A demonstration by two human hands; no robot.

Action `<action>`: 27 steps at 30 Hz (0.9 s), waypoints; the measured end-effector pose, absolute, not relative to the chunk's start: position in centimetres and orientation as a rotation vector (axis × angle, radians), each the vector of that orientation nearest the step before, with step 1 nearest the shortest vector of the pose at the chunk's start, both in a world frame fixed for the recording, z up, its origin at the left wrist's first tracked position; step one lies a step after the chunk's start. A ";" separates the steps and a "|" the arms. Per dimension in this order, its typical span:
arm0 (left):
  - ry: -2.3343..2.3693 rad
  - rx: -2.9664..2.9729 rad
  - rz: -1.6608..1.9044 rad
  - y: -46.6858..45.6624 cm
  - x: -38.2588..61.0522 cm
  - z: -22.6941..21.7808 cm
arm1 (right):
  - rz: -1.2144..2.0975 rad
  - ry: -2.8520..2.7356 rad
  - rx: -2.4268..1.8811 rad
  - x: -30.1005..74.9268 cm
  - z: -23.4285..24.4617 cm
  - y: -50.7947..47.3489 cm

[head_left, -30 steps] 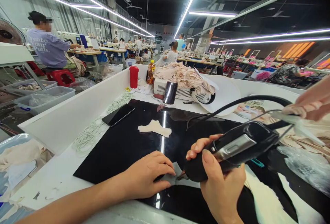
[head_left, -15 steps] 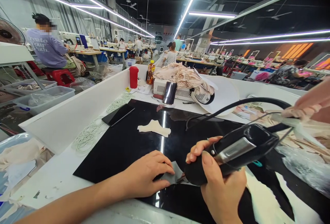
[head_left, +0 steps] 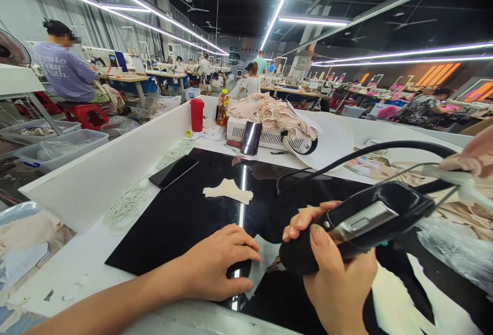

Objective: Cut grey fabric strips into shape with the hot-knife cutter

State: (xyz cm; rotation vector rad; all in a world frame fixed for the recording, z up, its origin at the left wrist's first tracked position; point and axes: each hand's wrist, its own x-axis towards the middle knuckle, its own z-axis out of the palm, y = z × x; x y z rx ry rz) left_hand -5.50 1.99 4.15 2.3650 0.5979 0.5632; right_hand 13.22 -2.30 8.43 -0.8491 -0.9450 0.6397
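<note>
My left hand (head_left: 219, 260) rests on the black board with thumb and fingers apart, touching a grey, thin, sheet-like piece (head_left: 264, 260). In my right hand (head_left: 335, 273) is a black corded power tool (head_left: 358, 222), which looks like electric scissors. Its narrow metal tip (head_left: 275, 264) points left, at the grey piece's right edge. Whether the tip touches the piece is hard to tell. Farther back on the board lies a cream cut fabric piece (head_left: 228, 191). More cream pieces (head_left: 398, 294) lie right of my right hand.
A black cable (head_left: 370, 151) arches from the tool; another person's hand (head_left: 475, 156) is near it. The black board (head_left: 181, 227) carries a phone (head_left: 174, 171) near pale cord (head_left: 125, 206). Behind stand a red cup (head_left: 196, 115), a bottle (head_left: 222, 108) and a fabric pile (head_left: 269, 116) on a white box.
My right hand and the tool have shifted right, uncovering more of the grey piece and the tip. The other hand at the right has moved right. My left hand has barely moved.
</note>
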 end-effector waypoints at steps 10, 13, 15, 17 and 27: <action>0.549 2.429 0.547 2.2 -5.4 3.8 | 0.690 -1.002 -0.801 13.1 7.6 -2.4; 0.544 2.428 0.549 2.2 -5.4 3.8 | 0.679 -1.007 -0.812 13.0 7.7 -2.5; 0.544 2.421 0.554 2.2 -5.5 3.8 | 0.670 -1.000 -0.828 12.9 7.8 -2.5; 0.542 2.414 0.553 2.2 -5.5 3.8 | 0.678 -0.987 -0.836 12.8 7.8 -2.6; 0.523 2.422 0.556 2.4 -5.6 3.3 | 0.775 -1.001 -0.792 11.8 7.8 -4.0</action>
